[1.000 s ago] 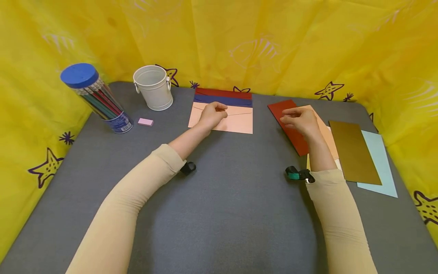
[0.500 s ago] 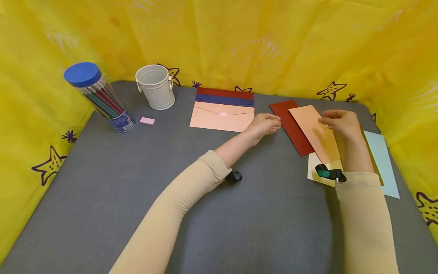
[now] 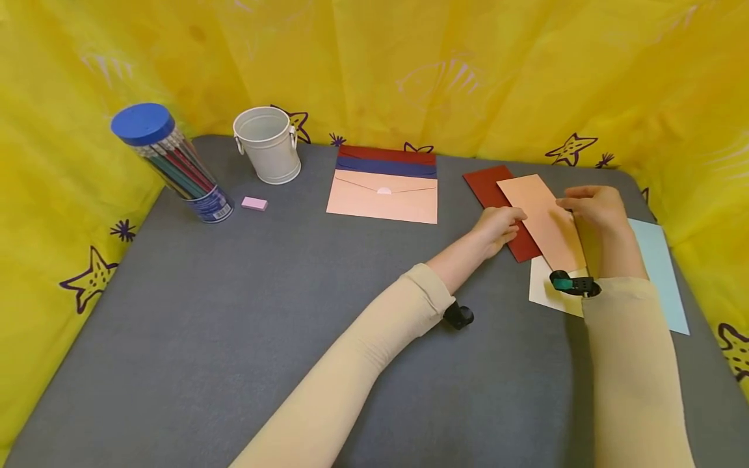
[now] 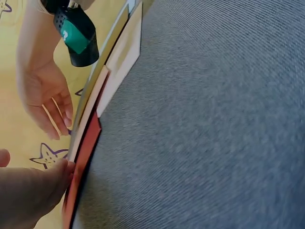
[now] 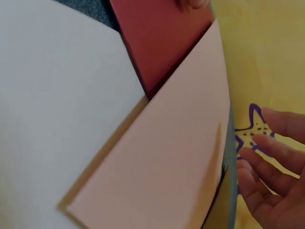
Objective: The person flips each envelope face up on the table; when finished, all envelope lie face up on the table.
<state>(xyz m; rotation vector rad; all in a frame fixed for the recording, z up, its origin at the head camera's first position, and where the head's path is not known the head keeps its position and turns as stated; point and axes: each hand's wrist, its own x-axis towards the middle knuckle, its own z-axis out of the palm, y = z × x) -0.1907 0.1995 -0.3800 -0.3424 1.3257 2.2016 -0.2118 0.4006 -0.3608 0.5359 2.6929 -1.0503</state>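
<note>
The left hand [image 3: 499, 225], fingers relaxed, touched the red card [image 3: 497, 201] while the right hand [image 3: 592, 207], fingers loose, rested at the peach card [image 3: 541, 220] lying across it, on a grey counter [image 3: 234, 312] walled by yellow cloth [image 3: 468, 78].

peach card [image 3: 541, 221], overlapping dark-red card [image 3: 497, 198]
</note>
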